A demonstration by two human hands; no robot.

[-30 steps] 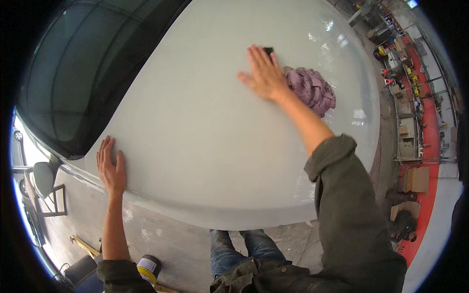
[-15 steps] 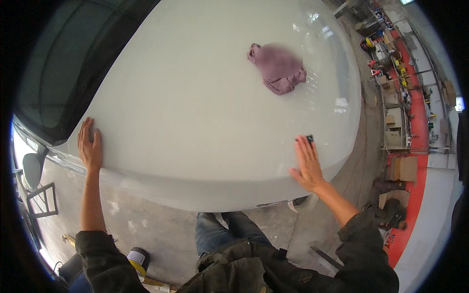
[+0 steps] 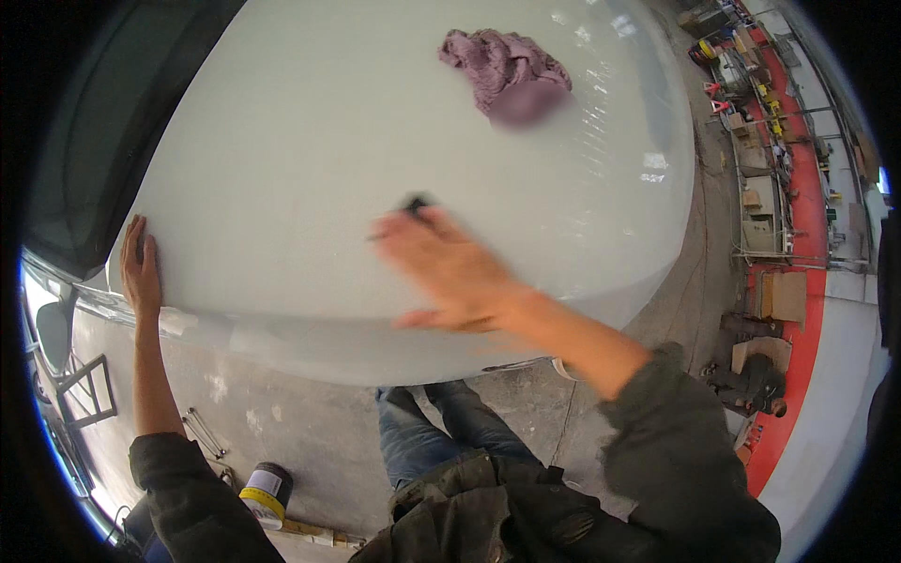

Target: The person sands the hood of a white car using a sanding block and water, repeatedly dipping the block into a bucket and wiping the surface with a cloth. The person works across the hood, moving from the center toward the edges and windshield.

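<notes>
A pale grey-white car hood [image 3: 282, 206] spreads out in front of me. My left hand [image 3: 141, 269] lies flat at its left edge near the dark windshield [image 3: 103, 131], fingers stretched out and holding nothing. Over the middle of the hood is my right hand [image 3: 450, 272], smeared by motion, palm down. Under its fingertips a small black block [image 3: 416, 203] shows at the far side; the rest of it is hidden by the fingers. Farther away, a crumpled mauve cloth [image 3: 502, 66] rests on the hood, apart from both hands.
A black bucket with a yellow band [image 3: 267, 493] stands on the concrete floor [image 3: 328, 432] at lower left. The car's side mirror [image 3: 53, 333] juts out at left. Along the right run cluttered shelves [image 3: 765, 216] and a red wall stripe [image 3: 807, 281], with a person [image 3: 755, 383] in dark clothing nearby.
My right hand has swept left across the hood, the black block moving with it. My left hand stays on the hood's edge. The whole view has shifted slightly.
</notes>
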